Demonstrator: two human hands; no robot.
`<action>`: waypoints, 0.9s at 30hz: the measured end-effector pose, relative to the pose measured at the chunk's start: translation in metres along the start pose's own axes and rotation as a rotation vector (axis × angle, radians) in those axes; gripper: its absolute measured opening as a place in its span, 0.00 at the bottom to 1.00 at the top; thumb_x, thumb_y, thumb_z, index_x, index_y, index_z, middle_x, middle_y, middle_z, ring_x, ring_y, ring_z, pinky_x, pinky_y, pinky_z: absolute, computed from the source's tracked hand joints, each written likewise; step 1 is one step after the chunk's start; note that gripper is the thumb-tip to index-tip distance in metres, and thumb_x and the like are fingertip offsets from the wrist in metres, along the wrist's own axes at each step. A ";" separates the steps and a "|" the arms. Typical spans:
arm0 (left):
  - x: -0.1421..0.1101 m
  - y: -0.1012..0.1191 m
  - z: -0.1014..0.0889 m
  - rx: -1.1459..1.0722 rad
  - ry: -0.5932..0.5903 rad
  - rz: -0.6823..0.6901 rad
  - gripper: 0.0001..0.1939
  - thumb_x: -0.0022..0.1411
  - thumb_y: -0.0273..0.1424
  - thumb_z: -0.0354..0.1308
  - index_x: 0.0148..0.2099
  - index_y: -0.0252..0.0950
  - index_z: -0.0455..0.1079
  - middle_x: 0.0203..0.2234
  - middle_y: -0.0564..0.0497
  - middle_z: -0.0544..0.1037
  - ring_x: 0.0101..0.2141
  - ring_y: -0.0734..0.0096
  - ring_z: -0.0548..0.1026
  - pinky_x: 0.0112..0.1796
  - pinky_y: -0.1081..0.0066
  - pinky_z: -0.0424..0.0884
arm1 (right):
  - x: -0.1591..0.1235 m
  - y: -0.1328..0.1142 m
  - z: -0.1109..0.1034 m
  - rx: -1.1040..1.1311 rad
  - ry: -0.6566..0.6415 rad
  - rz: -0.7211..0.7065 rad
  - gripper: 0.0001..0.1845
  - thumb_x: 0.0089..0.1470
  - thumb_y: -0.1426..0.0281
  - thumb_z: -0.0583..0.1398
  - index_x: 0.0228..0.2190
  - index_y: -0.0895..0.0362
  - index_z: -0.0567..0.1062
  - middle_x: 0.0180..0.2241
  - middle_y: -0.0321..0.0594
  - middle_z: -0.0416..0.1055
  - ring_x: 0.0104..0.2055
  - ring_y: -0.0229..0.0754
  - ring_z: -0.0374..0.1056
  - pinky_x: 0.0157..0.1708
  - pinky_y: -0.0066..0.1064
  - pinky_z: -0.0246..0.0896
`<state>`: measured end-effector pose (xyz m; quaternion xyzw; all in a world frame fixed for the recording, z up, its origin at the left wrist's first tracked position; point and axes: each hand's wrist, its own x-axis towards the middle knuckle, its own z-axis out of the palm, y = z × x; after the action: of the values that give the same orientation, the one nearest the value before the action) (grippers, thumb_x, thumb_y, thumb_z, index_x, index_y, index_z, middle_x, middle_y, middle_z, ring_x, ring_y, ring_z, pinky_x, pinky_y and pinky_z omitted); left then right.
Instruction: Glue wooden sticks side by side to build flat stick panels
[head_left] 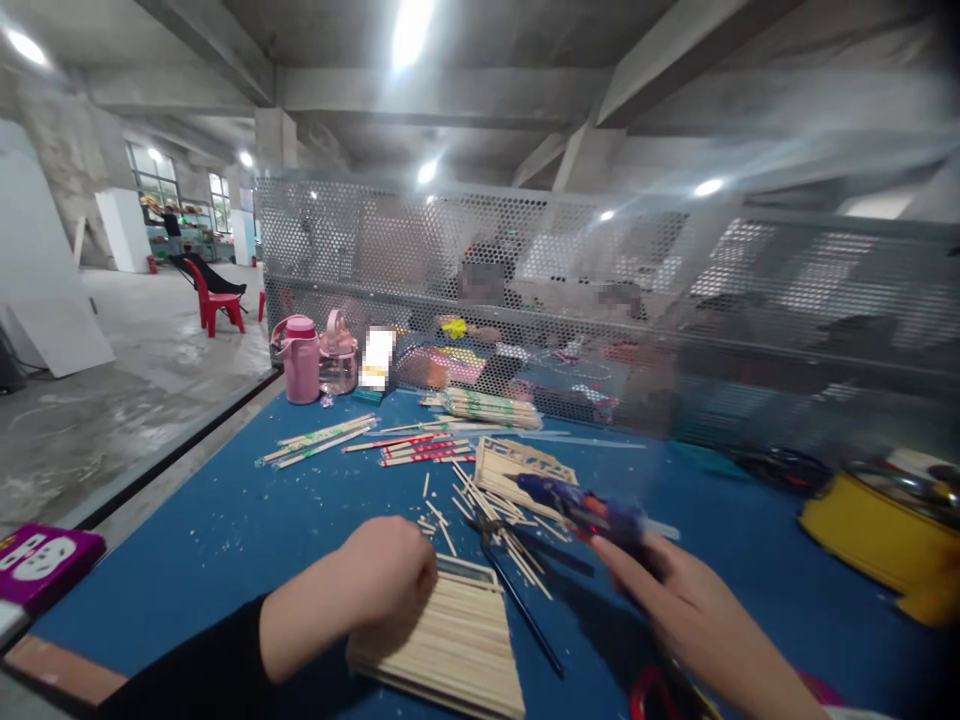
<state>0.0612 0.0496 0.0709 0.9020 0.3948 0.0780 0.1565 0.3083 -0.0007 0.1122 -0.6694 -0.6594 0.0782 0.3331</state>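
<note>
My right hand (679, 585) grips a blue glue gun (559, 497); its nozzle points left, above the loose cut sticks (529, 560). My left hand (386, 570) is closed in a fist over the upper left part of a flat panel of wooden sticks (457, 640). Its fingertips face away, so whatever they pinch is hidden. At the panel's top edge is a narrow open frame of sticks. A second small stick piece (517, 460) with a railing-like edge lies behind the glue gun's nozzle. Dark-handled pliers (529, 605) rest right of the panel.
Wrapped chopsticks (322, 440) and a bundled pack (491, 408) lie at the back, near a pink bottle (302, 365) and a clear jug (337, 362). A perforated metal screen (405, 250) borders the table. A yellow container (870, 530) stands right; red-handled scissors (651, 695) lie near the front.
</note>
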 end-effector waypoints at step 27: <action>-0.090 -0.027 0.060 -0.382 0.503 0.064 0.06 0.58 0.32 0.55 0.38 0.38 0.67 0.24 0.52 0.70 0.26 0.73 0.69 0.27 0.75 0.66 | -0.038 0.021 0.001 -0.028 -0.300 0.081 0.23 0.48 0.51 0.51 0.23 0.53 0.77 0.20 0.40 0.73 0.25 0.46 0.68 0.29 0.36 0.65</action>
<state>-0.0024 -0.0128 0.0037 0.8207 0.3706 0.3762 0.2182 0.3206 -0.0341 0.0872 -0.6809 -0.6753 0.1814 0.2179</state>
